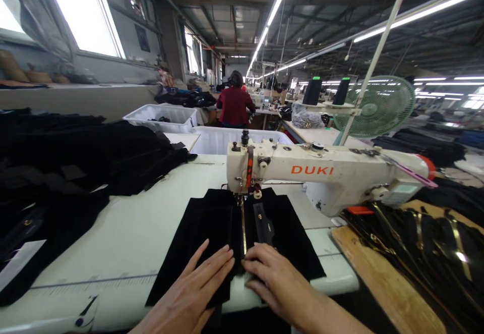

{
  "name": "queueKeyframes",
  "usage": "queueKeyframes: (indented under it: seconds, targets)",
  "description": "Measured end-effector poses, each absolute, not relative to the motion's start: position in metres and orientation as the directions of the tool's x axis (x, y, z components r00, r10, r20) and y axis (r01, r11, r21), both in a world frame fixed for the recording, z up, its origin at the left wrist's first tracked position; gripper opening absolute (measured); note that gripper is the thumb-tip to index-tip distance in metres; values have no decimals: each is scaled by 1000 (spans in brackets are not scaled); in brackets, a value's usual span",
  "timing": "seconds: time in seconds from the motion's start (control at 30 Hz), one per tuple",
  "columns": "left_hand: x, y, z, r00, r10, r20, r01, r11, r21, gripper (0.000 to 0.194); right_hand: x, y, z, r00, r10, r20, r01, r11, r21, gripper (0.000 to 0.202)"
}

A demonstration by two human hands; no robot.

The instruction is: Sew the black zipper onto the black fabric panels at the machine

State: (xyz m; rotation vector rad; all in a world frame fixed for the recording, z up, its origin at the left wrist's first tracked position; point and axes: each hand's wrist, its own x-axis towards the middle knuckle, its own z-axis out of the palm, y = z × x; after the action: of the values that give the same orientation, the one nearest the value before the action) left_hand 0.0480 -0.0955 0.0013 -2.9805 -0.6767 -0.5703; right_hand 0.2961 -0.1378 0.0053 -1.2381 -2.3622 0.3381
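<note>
Black fabric panels (204,228) lie on the pale table under the needle area of a white sewing machine (280,167). A zipper (244,230) with gold teeth runs lengthwise between the panels, its far end beneath the presser foot. My left hand (192,286) rests flat on the left panel, fingers stretched out and holding nothing. At the zipper's near end, the curled fingers of my right hand (283,283) pinch the zipper; the thumb side is partly hidden. A black patch with a small gold fitting (262,223) sits on the right panel.
Dark fabric pieces (83,152) are piled at left. A wooden board (378,273) and several gold-toothed zippers (423,243) lie at right. Beyond the machine are white bins (162,114), thread cones (312,92), a green fan (378,106) and a person in dark red (235,104).
</note>
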Motion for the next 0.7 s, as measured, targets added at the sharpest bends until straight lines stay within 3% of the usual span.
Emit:
queueKeyframes:
  seconds: [0.07,0.13,0.27,0.43,0.53,0.7]
  targets:
    - [51,-100,1,844,410,347,428,-903,25,100,297,-142,-3,-394,874,285,694,486,-530,50]
    - [54,-103,2,840,417,346,440,-898,13,102,295,-144,-10,-346,882,319,697,470,-542,51]
    - [56,-107,3,839,415,352,442,-897,4,103,289,-144,-14,-392,818,420,731,555,-398,34]
    - [56,-104,4,874,379,306,408,-912,-36,102,291,-146,-8,-503,742,442,727,640,-247,41]
    - [57,-102,6,876,365,314,396,-918,-38,97,295,-147,-4,-503,761,409,697,638,-327,41]
    - [56,-103,4,864,368,345,386,-922,17,98,293,-145,-5,-374,825,424,691,553,-467,22]
